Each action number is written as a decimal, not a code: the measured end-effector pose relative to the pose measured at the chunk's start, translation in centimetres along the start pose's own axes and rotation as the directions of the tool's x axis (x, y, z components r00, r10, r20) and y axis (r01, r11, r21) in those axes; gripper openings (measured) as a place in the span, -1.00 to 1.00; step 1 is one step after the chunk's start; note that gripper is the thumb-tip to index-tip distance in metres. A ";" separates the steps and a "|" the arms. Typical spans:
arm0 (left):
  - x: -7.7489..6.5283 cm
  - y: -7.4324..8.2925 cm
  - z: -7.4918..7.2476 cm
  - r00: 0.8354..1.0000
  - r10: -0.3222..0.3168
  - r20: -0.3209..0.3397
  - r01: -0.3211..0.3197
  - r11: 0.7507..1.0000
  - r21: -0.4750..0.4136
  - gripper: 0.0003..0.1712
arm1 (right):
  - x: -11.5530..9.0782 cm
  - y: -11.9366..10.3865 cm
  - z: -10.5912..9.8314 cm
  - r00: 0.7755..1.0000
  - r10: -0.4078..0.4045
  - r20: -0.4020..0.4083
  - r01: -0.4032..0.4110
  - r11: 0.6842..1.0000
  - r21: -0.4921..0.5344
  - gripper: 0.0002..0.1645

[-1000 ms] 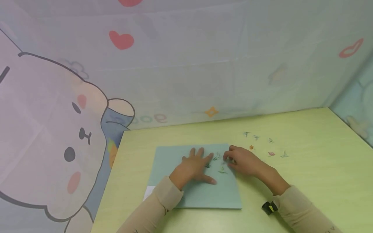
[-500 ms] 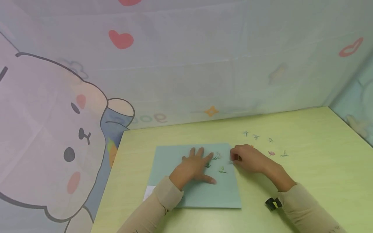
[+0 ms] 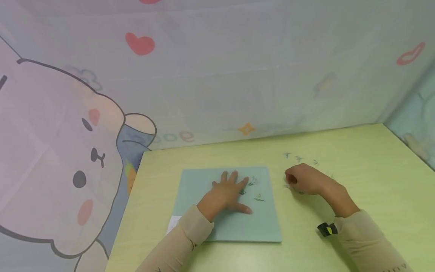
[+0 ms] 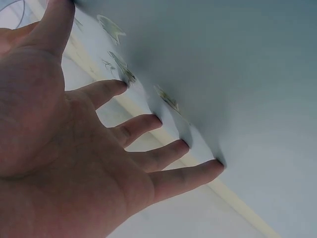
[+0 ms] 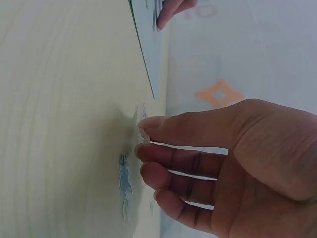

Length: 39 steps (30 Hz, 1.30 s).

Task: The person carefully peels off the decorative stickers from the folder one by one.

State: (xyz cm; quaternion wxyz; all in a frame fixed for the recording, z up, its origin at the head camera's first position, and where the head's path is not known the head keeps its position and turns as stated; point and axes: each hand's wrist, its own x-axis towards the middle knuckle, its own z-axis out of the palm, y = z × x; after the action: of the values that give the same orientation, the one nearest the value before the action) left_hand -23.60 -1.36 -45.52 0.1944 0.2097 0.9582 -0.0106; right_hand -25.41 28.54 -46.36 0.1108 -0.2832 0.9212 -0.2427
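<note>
A pale yellow-green worktop (image 3: 377, 189) spreads across the near scene. Nearest, a small black object (image 3: 327, 229) sits by the right cuff. A blue-green board (image 3: 265, 224) lies flat at left; the left hand (image 3: 225, 196) spreads wide on it, fingertips touching and gripping nothing — probably to keep it from sliding. To its right, the right hand (image 3: 306, 179) is just above the worktop, its grip pinching a thin clear scrap (image 5: 144, 134) between thumb and forefinger, seemingly because something so flimsy is easiest held by an edge. Farther off, three small cutouts (image 3: 299, 159) lie apart, perhaps so each can be lifted singly, before a printed cloth (image 3: 210, 94).

The left hand and sleeve hide much of the board, though plant pictures (image 3: 259, 199) show right of the fingers — whether printed or stuck on, I cannot tell. A bluish cutout (image 5: 125, 186) under the right fingers is mostly blocked from above; the scrap's design is too faint to read.
</note>
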 end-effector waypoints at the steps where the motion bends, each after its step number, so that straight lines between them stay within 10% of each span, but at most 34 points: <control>1: 0.0 0.0 0.0 1.000 0.000 0.000 0.000 1.000 -0.001 0.29 | 0.0 0.0 0.0 1.000 0.001 0.001 -0.001 1.000 0.001 -0.76; 26: 0.1 -0.1 0.1 1.000 -0.007 0.001 0.007 1.000 -0.009 0.29 | 1.3 -1.2 0.9 0.982 -0.126 -0.141 0.118 0.991 -0.063 -0.89; 39: -0.3 -1.2 0.2 0.996 -0.091 -0.011 0.091 0.995 -0.031 0.37 | 2.1 -2.8 2.0 0.986 -0.156 -0.064 0.157 0.988 0.013 -0.85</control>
State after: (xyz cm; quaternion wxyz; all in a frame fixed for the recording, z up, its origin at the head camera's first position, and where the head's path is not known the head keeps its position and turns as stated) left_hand -23.74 -2.56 -45.64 0.1909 0.1631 0.9680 -0.0036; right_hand -25.13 24.53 -46.78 0.0651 -0.3458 0.8970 -0.2675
